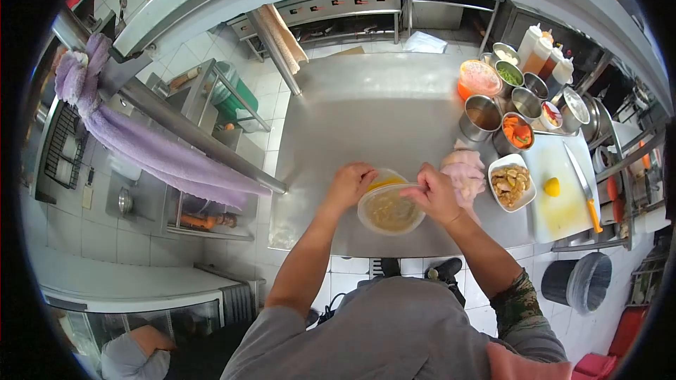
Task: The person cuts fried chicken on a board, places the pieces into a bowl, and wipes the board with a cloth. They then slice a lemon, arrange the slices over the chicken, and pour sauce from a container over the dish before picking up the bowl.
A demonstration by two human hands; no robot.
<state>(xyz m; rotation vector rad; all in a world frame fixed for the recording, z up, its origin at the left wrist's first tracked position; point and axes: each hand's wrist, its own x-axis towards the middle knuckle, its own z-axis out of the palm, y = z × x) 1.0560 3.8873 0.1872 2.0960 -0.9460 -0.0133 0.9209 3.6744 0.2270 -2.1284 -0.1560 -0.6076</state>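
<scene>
A round, translucent plastic container (389, 217) with yellowish-brown contents is near the front edge of the steel table. My right hand (435, 195) has its fingers closed on the container's right rim. Just behind it, partly covered, is a clear plastic bowl (387, 174) with something yellow inside. My left hand (352, 186) is closed, with bent fingertips at that bowl's left rim. Pale raw chicken (465, 174) lies on the table right beside my right hand. Further right, a white square dish (522, 200) holds brownish, glossy pieces.
A white cutting board (546, 217) carries a yellow lemon piece (552, 187) and an orange-handled knife (586, 190). Metal pots (481, 118), an orange-filled tub (480, 79) and squeeze bottles (539, 53) crowd the table's back right. A purple towel (162, 148) hangs at left; another person (137, 355) is lower left.
</scene>
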